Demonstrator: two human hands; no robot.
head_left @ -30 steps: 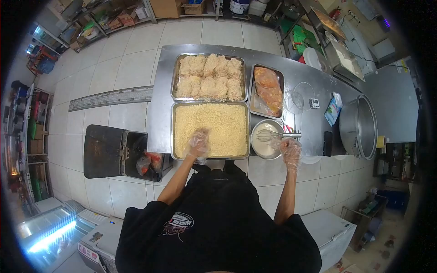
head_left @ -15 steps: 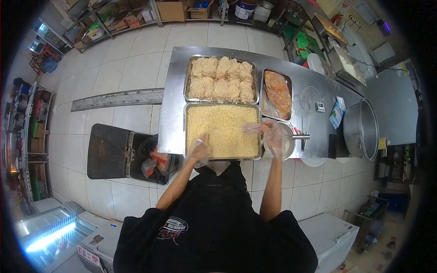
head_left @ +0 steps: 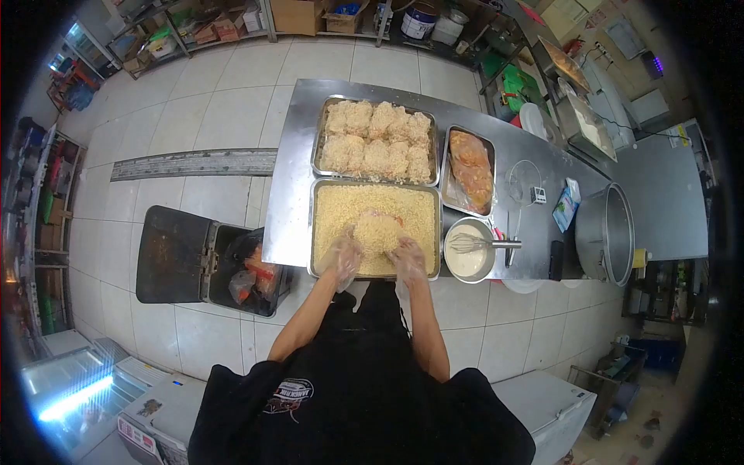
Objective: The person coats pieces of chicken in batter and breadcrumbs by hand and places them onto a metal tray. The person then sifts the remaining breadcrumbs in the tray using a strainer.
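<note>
Both my hands wear clear plastic gloves over the tray of yellow crumbs. A crumb-covered piece of meat lies in the crumbs, some pinkish surface showing at its top edge. My left hand is at its lower left, my right hand at its lower right; neither hand's fingers show clearly enough to tell whether they grip it. Behind is a tray of coated pieces. Raw orange-red meat lies in a smaller tray. A whisk rests in the bowl of pale batter.
A large metal pot, a small timer, a blue-white packet and a black object are on the steel table. An open bin stands at the left, white freezers behind me.
My right hand has moved left from the batter bowl to the crumb tray. A piece of meat now lies between my hands, partly covered with crumbs.
</note>
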